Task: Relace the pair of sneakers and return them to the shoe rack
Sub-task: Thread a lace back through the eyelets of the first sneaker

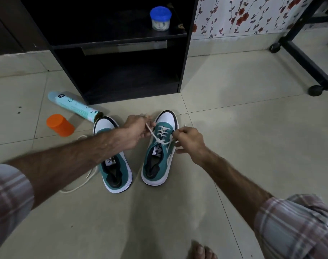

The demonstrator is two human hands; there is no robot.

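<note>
While the right sneaker [160,146] stands on the floor [234,101] with its white lace [162,134] threaded and crossed near the tongue, each hand pinches one lace end: the left hand [136,130] pulls up and away, the right hand [187,138] holds just beside the eyelets. If either pinch slips, the knot will likely go slack and the ends run uneven. Beside it, the left sneaker [114,159], partly under the forearm, appears unlaced, its loose lace [81,181] trailing on the floor where a foot could drag it. Beyond stands the black shoe rack [185,53], still without shoes.
</note>
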